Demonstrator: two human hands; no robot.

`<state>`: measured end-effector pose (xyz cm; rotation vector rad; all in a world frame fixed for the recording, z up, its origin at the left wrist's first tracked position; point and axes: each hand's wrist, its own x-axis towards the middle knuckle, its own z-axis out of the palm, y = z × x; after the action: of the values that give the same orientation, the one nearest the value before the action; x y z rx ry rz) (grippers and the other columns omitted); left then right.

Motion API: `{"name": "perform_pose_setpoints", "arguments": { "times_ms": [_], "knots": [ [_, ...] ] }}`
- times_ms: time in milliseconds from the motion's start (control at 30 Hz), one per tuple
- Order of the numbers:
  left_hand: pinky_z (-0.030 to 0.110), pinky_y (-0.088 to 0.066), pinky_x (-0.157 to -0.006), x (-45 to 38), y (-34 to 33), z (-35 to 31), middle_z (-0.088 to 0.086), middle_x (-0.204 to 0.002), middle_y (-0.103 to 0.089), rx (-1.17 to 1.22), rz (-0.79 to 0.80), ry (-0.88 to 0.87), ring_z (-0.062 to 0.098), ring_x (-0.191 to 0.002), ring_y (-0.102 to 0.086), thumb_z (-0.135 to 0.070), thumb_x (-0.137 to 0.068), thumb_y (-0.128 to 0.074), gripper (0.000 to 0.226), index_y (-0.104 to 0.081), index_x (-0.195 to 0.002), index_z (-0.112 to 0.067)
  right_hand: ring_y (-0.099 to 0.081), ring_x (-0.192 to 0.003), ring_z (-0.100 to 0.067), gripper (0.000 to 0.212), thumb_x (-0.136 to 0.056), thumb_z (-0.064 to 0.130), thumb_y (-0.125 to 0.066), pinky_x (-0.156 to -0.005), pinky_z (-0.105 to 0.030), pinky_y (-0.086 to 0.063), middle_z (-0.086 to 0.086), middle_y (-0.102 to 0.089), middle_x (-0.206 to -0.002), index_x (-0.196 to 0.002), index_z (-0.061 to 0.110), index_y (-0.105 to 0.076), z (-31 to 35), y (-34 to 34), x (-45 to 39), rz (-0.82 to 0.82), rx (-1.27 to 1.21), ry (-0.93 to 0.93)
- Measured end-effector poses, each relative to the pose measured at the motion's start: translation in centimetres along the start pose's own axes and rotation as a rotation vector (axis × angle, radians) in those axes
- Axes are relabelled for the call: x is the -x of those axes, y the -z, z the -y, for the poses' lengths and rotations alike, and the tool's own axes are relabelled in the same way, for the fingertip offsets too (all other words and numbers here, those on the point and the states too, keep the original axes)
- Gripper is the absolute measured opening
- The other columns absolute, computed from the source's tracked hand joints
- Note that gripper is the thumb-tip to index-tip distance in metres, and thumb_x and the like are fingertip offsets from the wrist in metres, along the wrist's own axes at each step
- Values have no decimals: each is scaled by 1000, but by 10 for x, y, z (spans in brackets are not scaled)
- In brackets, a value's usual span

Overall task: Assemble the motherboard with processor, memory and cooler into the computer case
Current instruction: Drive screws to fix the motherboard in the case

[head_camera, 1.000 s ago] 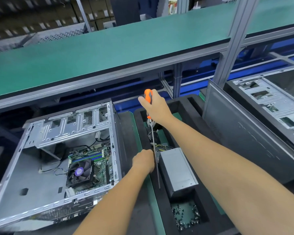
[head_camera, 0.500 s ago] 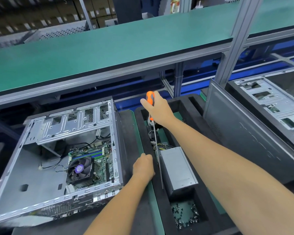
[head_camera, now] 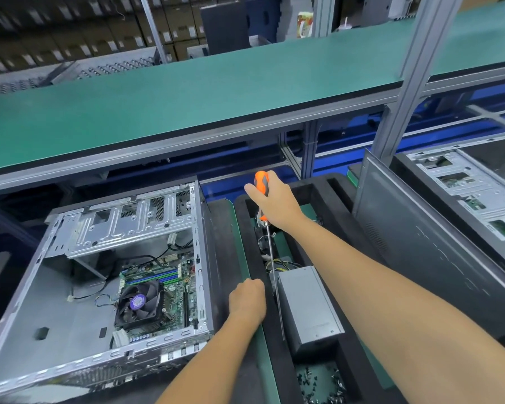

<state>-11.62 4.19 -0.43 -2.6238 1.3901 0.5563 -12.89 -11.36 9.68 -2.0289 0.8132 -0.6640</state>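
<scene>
The open computer case (head_camera: 199,258) lies on its side at the left. Inside it sit the motherboard (head_camera: 184,295), the black cooler fan (head_camera: 137,301) and the memory sticks (head_camera: 155,277). To its right, my right hand (head_camera: 277,202) grips the orange handle of a long screwdriver (head_camera: 261,182), whose shaft points down and toward me beside a grey power supply (head_camera: 309,304). My left hand (head_camera: 247,301) rests with curled fingers at the left wall of the black foam tray (head_camera: 283,374). I see only its back, so anything in it is hidden.
Several loose black screws (head_camera: 318,383) lie in the tray's near pocket. A dark side panel (head_camera: 420,243) leans at the right, with another open case (head_camera: 473,193) behind it. A green shelf (head_camera: 187,97) and a metal post (head_camera: 405,83) stand above.
My left hand has drawn back a little toward me along the tray's left wall. The right hand and screwdriver have held nearly still; the view has shifted slightly.
</scene>
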Motion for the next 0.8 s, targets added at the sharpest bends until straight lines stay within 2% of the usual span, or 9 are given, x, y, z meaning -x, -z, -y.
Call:
{"name": "perform_pose_setpoints", "arguments": {
  "times_ms": [133, 300, 367, 467, 533, 600, 733, 800],
  "knots": [
    [34, -48, -88, 0, 10, -5, 14, -121, -50, -4, -15, 19, 28, -110, -54, 2, -86, -49, 32, -50, -118, -5, -43, -54, -7, 30, -96, 44, -52, -43, -12, -35, 7, -41, -68, -79, 26, -35, 3, 3, -5, -21, -24, 4],
    [35, -48, -82, -6, 65, -15, 17, -116, -54, 106, -93, -59, 33, -106, -58, 1, -87, -47, 26, -51, -113, -2, -43, -57, -19, 35, -95, 43, -54, -54, -35, -43, 1, -38, -67, -75, 21, -34, 32, 17, -24, -80, -130, 15],
    [34, -48, -77, -10, 96, -9, 15, -105, -59, 246, -164, -81, 33, -97, -60, -1, -87, -47, 18, -58, -101, -3, -43, -55, -20, 34, -94, 42, -54, -51, -34, -44, 1, -39, -66, -75, 22, -34, 52, 29, -34, -132, -162, 33],
    [21, -42, -65, -12, 130, 18, -1, -80, -61, 512, -246, -164, 18, -75, -57, -4, -85, -51, 19, -64, -76, -15, -44, -53, -18, 32, -95, 39, -53, -46, -28, -43, -2, -42, -66, -76, 20, -36, 79, 46, -47, -265, -262, 46],
    [15, -40, -61, -9, 139, 45, -7, -75, -62, 684, -266, -181, 10, -69, -55, -4, -84, -55, 22, -68, -77, -19, -47, -50, -16, 30, -95, 38, -52, -43, -26, -44, -6, -46, -69, -79, 18, -37, 92, 53, -54, -361, -363, 21],
    [15, -44, -60, -4, 139, 74, -4, -75, -66, 869, -258, -157, 8, -66, -58, -3, -84, -59, 19, -70, -80, -18, -49, -52, -17, 28, -96, 38, -51, -44, -26, -45, -9, -48, -74, -82, 17, -39, 101, 55, -58, -446, -438, -24],
    [31, -52, -67, 8, 128, 132, 6, -73, -70, 1143, -267, -87, 17, -68, -64, -2, -84, -66, 15, -72, -80, -15, -47, -58, -16, 25, -97, 36, -49, -47, -24, -43, -2, -46, -74, -84, 16, -40, 108, 44, -62, -567, -529, -124],
    [31, -53, -65, 15, 124, 158, 7, -70, -70, 1194, -292, -88, 19, -65, -64, 1, -84, -66, 17, -72, -78, -14, -47, -57, -12, 23, -98, 36, -49, -45, -21, -42, 2, -46, -74, -87, 17, -42, 112, 31, -62, -589, -532, -149]
  ]
}}
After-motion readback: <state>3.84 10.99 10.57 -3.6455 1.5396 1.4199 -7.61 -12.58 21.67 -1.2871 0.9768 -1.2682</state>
